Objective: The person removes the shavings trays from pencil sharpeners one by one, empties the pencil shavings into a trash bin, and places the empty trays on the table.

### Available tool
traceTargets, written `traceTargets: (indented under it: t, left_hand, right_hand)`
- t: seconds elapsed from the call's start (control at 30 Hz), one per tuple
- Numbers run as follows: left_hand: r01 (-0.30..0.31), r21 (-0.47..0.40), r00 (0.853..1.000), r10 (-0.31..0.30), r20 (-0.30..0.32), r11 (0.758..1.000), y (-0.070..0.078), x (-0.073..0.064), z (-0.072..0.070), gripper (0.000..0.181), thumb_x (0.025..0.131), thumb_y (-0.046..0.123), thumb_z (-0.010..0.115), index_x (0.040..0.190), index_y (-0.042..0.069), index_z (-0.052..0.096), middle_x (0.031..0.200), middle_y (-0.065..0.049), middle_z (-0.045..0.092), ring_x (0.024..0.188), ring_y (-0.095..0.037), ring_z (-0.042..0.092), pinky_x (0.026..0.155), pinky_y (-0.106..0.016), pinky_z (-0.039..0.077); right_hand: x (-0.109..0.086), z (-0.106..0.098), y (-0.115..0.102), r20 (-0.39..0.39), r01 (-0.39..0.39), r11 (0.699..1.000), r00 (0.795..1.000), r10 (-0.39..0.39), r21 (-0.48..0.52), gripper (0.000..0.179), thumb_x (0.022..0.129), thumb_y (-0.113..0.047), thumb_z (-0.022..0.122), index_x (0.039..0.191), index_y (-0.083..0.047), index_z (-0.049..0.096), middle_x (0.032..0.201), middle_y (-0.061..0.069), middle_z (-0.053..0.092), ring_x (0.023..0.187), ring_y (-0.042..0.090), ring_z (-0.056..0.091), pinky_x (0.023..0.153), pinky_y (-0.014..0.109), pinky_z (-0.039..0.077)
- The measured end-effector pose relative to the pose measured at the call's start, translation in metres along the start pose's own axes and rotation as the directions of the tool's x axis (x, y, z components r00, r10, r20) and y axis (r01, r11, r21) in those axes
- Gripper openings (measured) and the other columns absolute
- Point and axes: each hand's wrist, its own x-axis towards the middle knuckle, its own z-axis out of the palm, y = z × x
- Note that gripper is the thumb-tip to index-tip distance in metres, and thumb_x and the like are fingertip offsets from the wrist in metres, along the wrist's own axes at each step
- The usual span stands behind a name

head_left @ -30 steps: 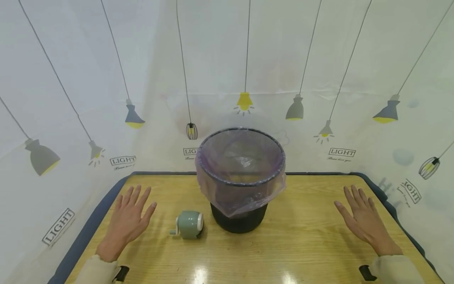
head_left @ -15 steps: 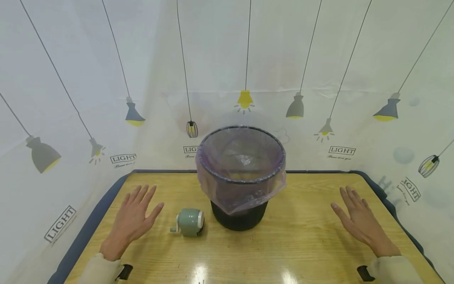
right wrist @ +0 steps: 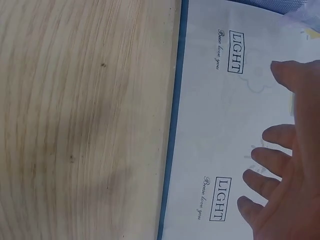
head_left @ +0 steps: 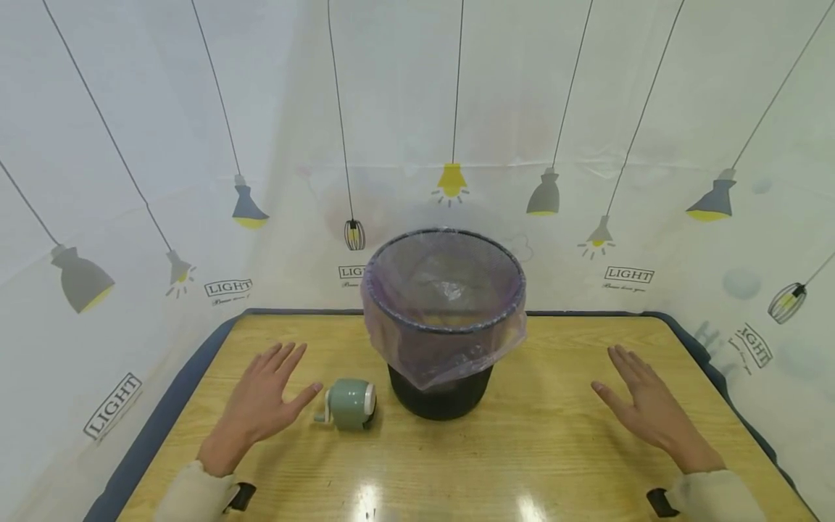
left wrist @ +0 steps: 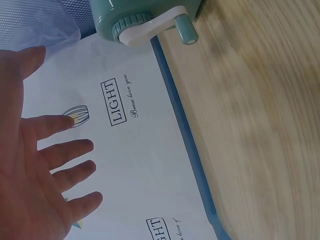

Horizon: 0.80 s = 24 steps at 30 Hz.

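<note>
My left hand [head_left: 261,399] is held over the table with its fingers straight and spread, holding nothing. Just right of its thumb lies a green pencil sharpener [head_left: 351,403] with a white hand crank [left wrist: 150,29]. To the right of the sharpener stands a black mesh wastebasket [head_left: 440,400], lined with a thin purple plastic bag [head_left: 417,355] folded over its rim. On the far side of the basket my right hand [head_left: 652,409] is also spread and holds nothing, well apart from the basket.
The wooden table [head_left: 561,449] has a dark blue edge [head_left: 587,314]. Behind it and along both sides hangs a white sheet [head_left: 391,87] printed with lamps.
My left hand has moved right, its thumb now close to the sharpener. My right hand has moved left, towards the basket. Basket and sharpener stay in place; the head view tilts slightly.
</note>
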Motion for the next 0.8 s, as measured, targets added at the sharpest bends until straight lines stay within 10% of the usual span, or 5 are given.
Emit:
traceTargets:
  t: [0.23, 0.8]
  left_hand:
    - [-0.034, -0.028, 0.999, 0.034, 0.008, 0.999, 0.008, 0.003, 0.002, 0.079, 0.093, 0.051, 0.061, 0.149, 0.0, 0.04, 0.149, -0.024, 0.045, 0.137, -0.045, 0.039, 0.112, -0.059, 0.032]
    - [-0.115, -0.092, 0.992, 0.119, 0.039, 0.989, 0.025, 0.01, 0.012, 0.08, 0.089, 0.049, 0.069, 0.149, 0.004, 0.042, 0.145, -0.021, 0.049, 0.134, -0.042, 0.046, 0.107, -0.059, 0.04]
  right_hand:
    - [0.002, 0.002, -0.008, -0.02, 0.043, 0.999, 0.999, -0.044, -0.022, 0.081, 0.098, -0.042, 0.059, 0.155, 0.002, 0.022, 0.155, 0.034, 0.024, 0.138, 0.057, 0.025, 0.1, 0.075, 0.027]
    - [0.004, 0.015, -0.029, -0.006, 0.08, 0.994, 0.997, -0.08, 0.072, 0.071, 0.098, -0.038, 0.061, 0.15, 0.004, 0.036, 0.151, 0.031, 0.036, 0.134, 0.056, 0.034, 0.097, 0.074, 0.034]
